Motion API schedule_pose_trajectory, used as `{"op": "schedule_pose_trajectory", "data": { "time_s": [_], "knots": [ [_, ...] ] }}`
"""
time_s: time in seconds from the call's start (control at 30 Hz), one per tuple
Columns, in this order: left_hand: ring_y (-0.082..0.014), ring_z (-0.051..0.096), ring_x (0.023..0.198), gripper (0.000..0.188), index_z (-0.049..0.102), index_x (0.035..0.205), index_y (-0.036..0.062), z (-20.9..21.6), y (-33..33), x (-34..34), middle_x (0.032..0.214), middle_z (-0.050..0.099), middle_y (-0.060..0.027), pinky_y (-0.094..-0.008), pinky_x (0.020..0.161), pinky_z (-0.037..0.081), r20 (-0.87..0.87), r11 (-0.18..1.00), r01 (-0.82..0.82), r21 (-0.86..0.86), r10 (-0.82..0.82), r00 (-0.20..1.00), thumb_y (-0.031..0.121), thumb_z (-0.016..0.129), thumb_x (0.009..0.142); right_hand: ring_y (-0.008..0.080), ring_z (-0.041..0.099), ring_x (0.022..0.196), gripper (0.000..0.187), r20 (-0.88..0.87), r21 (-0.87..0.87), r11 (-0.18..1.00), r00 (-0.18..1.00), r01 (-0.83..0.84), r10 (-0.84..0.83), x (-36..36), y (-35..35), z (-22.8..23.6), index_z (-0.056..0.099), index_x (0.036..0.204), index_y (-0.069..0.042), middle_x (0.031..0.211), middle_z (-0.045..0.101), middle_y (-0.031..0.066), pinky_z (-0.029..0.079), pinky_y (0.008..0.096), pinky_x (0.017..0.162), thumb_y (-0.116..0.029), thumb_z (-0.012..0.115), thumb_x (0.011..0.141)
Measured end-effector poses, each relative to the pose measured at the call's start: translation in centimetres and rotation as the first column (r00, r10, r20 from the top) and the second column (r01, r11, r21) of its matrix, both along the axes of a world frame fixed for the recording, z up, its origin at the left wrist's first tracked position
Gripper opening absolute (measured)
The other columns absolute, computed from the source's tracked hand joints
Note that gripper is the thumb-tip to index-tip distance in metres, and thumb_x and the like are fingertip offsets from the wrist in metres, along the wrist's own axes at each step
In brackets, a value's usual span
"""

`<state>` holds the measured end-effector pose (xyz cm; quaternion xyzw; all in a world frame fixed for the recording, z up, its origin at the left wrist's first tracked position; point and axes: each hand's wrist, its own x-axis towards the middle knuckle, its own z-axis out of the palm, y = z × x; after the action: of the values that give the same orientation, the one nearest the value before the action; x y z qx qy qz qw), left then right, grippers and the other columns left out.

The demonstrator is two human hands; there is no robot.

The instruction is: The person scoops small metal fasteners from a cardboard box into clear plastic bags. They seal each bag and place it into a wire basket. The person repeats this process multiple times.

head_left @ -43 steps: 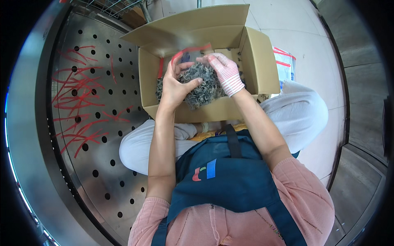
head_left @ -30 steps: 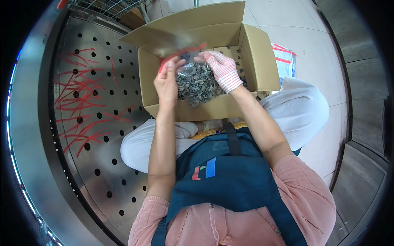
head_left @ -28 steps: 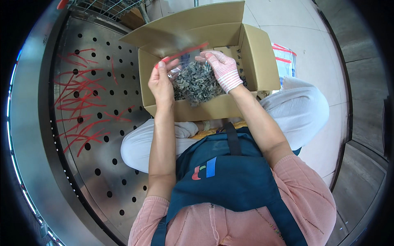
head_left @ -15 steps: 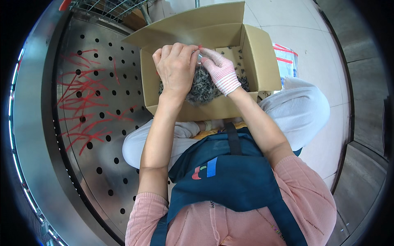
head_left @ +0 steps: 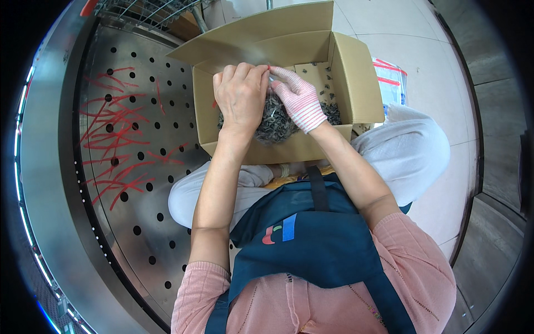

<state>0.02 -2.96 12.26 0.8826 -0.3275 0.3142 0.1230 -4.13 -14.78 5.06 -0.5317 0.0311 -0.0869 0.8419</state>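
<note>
Over an open cardboard box [head_left: 245, 152], my two hands meet at the gathered neck of a clear plastic bag [head_left: 276, 123]. Dark grey, curled dried pieces, possibly wood ear fungus, fill the bag. My left hand [head_left: 239, 97] is bare, its fingers bent and pinching at the neck from the left. A pink-and-white striped glove covers my right hand [head_left: 301, 101], whose thumb and fingers close on the neck from the right. A small bit of red shows between the fingertips; its kind is too small to tell. My hands partly cover the bag's upper end.
Loose dark pieces [head_left: 332, 113] lie in the box around the bag. To the left is a perforated metal panel [head_left: 167, 192] with many thin red strips [head_left: 114, 131] across it. A wire basket [head_left: 147, 12] stands at the far left, and a clear-and-red package [head_left: 391, 83] lies right of the box.
The whole view has shifted slightly. Both hands stay together at the bag's neck, with only a small movement of the fingers.
</note>
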Motion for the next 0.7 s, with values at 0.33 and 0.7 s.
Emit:
{"op": "schedule_pose_trajectory", "data": {
  "time_s": [0.33, 0.7],
  "knots": [
    [-0.0227, 0.059, 0.077, 0.004, 0.070, 0.081, 0.0093, 0.2, 0.8, 0.5, 0.080, 0.064, -0.0025, -0.0373, 0.072, 0.044, -0.165, 0.994, 0.003, -0.110, -0.022, 0.986, 0.012, 0.071, 0.079, 0.0150, 0.066, 0.099, 0.029, 0.024, -0.129, 0.992, 1.000, 0.004, -0.001, -0.3, 0.2, 0.2, 0.064, 0.124, -0.002, 0.115, 0.069, 0.0121, 0.054, 0.0284, 0.088, -0.005, 0.060, 0.095],
    [-0.0045, 0.059, 0.068, 0.006, 0.064, 0.090, 0.0009, 0.0, 4.8, 0.1, 0.080, 0.068, -0.0037, -0.0206, 0.062, 0.049, -0.561, 0.456, -0.378, -0.806, -0.383, 0.734, 0.006, 0.062, 0.092, 0.0191, 0.070, 0.099, 0.032, -0.018, -0.311, 0.946, 0.996, -0.089, 0.087, -0.8, 0.3, 1.3, 0.058, 0.128, 0.005, 0.106, 0.073, 0.0152, 0.051, 0.0294, 0.094, -0.012, 0.054, 0.100]
  ]
}}
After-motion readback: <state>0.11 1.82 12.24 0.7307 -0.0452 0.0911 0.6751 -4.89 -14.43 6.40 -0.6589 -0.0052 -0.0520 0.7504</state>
